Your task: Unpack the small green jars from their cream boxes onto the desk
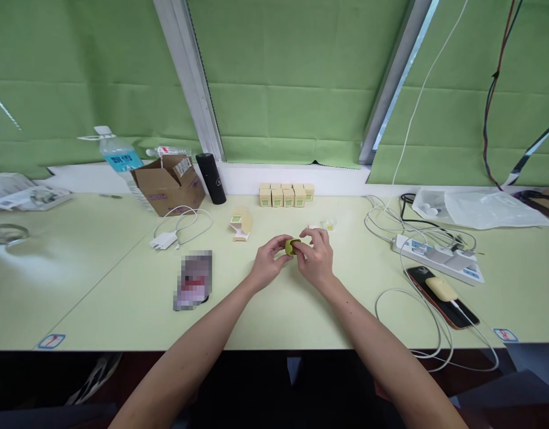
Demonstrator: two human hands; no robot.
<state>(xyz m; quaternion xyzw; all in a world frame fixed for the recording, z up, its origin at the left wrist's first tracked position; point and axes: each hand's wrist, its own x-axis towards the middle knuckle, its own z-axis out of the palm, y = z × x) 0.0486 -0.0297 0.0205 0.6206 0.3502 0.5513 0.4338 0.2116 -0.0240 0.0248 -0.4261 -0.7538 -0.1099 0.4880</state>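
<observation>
The small green round thing [289,247] was over the surface [278,322]. The left hand [266,265] had its grip pinched on one side. The right hand [318,259] had fingers at the open part; I couldn't tell if they held anything. It looked light and stiff, maybe slippery, best held by its outside.
</observation>
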